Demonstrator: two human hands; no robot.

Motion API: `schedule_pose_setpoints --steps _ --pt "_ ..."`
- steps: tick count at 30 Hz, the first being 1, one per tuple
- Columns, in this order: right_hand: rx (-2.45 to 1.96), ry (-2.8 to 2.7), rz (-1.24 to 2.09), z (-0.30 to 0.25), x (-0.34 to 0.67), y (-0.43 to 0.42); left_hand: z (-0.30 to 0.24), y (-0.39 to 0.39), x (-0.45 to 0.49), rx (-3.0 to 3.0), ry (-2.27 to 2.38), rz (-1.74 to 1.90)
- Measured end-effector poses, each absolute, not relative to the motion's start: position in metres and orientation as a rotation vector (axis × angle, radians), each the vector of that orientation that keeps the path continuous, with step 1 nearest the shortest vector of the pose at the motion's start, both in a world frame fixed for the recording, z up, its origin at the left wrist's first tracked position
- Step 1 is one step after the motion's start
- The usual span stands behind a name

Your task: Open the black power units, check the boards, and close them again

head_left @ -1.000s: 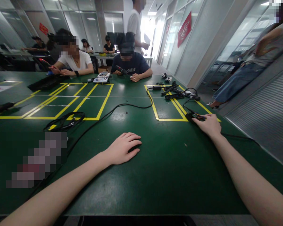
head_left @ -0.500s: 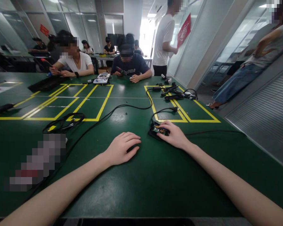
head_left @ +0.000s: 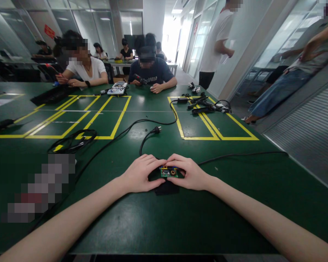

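A small green circuit board with a copper-wound coil and blue and yellow parts is held between my two hands. My left hand pinches its left side, thumb in front and fingers behind. My right hand grips the right side the same way. Below the board, on the table, a black plastic casing shows partly. The board's far edge and underside are hidden. Behind my hands, a short black cord with a plug curves over the table.
On the green table are yellow tape outlines, a coiled black cable at left and a long black cord. A pile of adapters and cables lies at back right. Two people sit across, near a white device. Others stand at right.
My right hand has brought the circuit board and casing left to my left hand, which now grips it too. The plug moved left with them. A standing person at the back moved right.
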State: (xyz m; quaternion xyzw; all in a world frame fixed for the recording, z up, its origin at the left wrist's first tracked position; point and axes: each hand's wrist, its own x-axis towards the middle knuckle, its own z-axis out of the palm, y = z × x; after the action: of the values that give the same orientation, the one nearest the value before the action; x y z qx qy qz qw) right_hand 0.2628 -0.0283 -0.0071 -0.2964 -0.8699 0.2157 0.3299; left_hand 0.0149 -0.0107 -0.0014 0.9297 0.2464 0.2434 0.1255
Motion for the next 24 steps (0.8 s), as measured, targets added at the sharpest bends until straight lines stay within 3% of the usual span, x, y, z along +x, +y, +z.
schedule_pose_setpoints --steps 16,24 --pt "-0.865 -2.341 0.295 -0.0068 0.2641 -0.0228 0.0028 -0.0090 0.0171 2.632 0.755 0.787" --pt "-0.878 -2.354 0.401 -0.0047 0.2650 -0.0225 -0.0052 -0.0057 0.0150 2.668 0.850 0.825"
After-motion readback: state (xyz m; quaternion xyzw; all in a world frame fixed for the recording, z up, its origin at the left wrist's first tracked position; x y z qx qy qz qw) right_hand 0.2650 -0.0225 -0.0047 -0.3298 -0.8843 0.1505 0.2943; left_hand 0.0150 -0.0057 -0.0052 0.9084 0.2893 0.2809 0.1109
